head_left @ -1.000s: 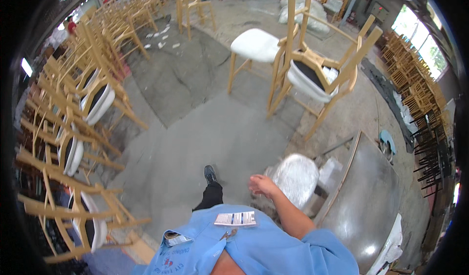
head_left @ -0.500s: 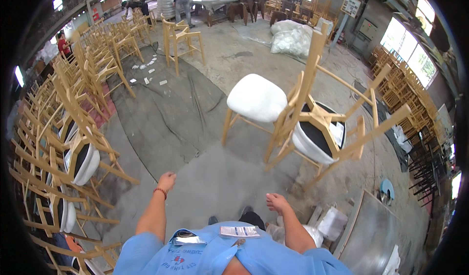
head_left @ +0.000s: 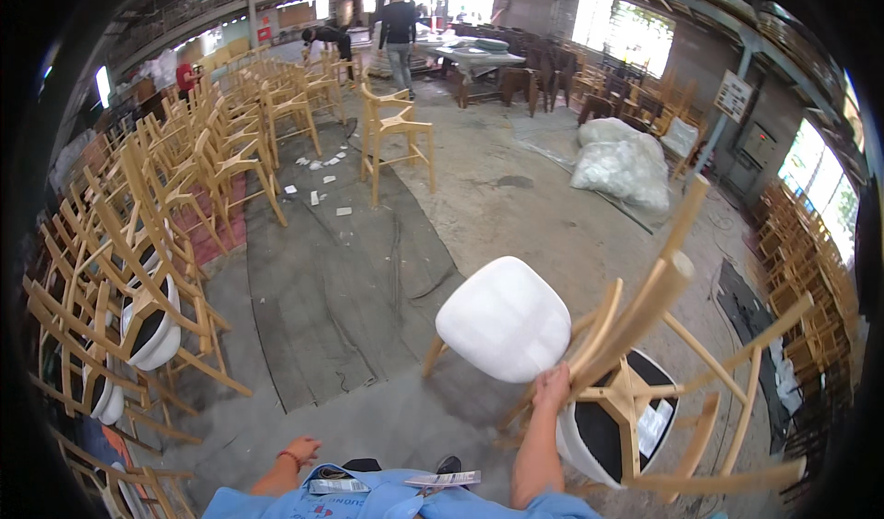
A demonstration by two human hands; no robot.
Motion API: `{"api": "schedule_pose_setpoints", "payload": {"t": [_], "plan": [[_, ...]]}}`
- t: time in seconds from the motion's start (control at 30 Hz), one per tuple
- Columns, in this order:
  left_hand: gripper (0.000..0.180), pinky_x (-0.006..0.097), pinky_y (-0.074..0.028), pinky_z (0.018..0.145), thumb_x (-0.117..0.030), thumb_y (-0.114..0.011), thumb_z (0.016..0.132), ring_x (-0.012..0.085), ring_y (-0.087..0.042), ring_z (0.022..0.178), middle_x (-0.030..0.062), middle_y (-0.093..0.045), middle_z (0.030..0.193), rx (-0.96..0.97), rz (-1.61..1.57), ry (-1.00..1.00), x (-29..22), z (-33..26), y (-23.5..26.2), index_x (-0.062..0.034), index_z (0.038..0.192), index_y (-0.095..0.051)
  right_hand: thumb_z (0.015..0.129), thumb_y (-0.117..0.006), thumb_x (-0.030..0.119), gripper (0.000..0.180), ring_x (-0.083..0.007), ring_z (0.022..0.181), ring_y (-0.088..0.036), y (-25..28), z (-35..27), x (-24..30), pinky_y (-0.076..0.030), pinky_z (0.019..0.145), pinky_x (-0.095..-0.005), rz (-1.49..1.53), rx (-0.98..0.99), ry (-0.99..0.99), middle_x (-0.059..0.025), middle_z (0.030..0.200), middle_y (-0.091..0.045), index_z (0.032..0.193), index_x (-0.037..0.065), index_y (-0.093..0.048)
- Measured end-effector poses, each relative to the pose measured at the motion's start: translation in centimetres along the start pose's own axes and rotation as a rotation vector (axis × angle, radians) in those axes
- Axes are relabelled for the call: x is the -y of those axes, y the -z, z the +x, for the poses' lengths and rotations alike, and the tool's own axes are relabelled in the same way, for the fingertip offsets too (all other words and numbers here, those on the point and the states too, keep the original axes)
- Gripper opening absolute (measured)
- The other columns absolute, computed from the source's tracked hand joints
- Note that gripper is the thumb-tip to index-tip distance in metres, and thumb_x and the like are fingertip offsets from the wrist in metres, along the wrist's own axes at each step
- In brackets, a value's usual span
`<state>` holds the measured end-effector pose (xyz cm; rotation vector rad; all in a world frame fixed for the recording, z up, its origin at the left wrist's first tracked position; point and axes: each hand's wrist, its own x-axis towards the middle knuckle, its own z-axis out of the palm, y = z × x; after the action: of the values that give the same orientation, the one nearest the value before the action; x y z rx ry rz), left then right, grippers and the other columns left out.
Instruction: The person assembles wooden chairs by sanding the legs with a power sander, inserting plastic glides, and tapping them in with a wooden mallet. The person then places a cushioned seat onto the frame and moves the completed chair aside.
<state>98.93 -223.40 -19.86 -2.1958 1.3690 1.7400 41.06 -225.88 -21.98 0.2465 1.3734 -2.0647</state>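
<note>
stacked wooden chairs [head_left: 166,197], white sacks [head_left: 622,164], table [head_left: 470,54]

Bright daylight glares through the far windows [head_left: 617,22], soft shadows, fisheye bending and dark rim

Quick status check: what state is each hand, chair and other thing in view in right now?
Right hand: gripping the backrest of the white-seat chair.
Left hand: free, low at the side.
White-seat chair: upright on the floor.
Upturned chair: stacked inverted, black seat underside showing.
Lone wooden chair: upright, no seat pad.
Stacked chairs: piled along the left.
White bags: lying on floor.
</note>
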Motion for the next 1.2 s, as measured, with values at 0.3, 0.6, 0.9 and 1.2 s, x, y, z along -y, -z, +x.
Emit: {"api": "schedule_pose_setpoints", "payload": {"t": [0.3,0.6,0.9,1.2], "plan": [[0.034,0.042,-0.052,0.087,-0.024,-0.044,0.1,0.0289,-0.062,0.115,0.0141,-0.061,0.125,0.138,0.507,0.219,10.8,-0.7,12.0,-0.0082,0.126,-0.06,0.087,-0.059,0.023,0.016,-0.017,0.055,-0.056,-4.3,-3.5,1.1,-0.051,0.049,-0.0307,-0.139,0.182,-0.202,-0.0063,0.07,-0.058,0.085,0.006,-0.057],[0.067,0.041,-0.045,0.102,-0.054,-0.058,0.093,0.0322,-0.057,0.121,0.0218,-0.06,0.132,-0.007,0.236,-0.561,-19.4,25.1,15.5,0.0008,0.131,-0.058,0.087,-0.058,0.018,0.013,-0.02,0.057,-0.057,-20.6,-12.7,-8.4,-0.05,0.048,-0.034,-0.412,0.218,-0.12,-0.0054,0.07,-0.054,0.087,0.006,-0.053],[0.089,0.044,-0.023,0.12,-0.045,-0.078,0.08,0.0373,-0.027,0.145,0.0223,-0.034,0.153,0.614,0.037,-1.523,-44.7,19.4,3.6,-0.0043,0.148,-0.037,0.077,-0.068,0.01,0.033,-0.0212,0.064,-0.062,-9.7,-28.8,-12.1,-0.053,0.058,-0.0358,-0.734,0.375,-0.109,-0.0083,0.076,-0.061,0.107,-0.002,-0.061],[0.084,0.047,-0.042,0.103,-0.056,-0.091,0.052,0.0336,-0.057,0.12,0.0093,-0.064,0.116,0.944,0.409,-1.984,-37.7,15.0,6.2,-0.0104,0.116,-0.062,0.064,-0.079,-0.001,0.06,-0.0185,0.086,-0.068,-1.3,-32.2,-14.4,-0.056,0.08,-0.0344,-0.818,-0.088,0.094,-0.0105,0.101,-0.071,0.122,-0.001,-0.064]]}}
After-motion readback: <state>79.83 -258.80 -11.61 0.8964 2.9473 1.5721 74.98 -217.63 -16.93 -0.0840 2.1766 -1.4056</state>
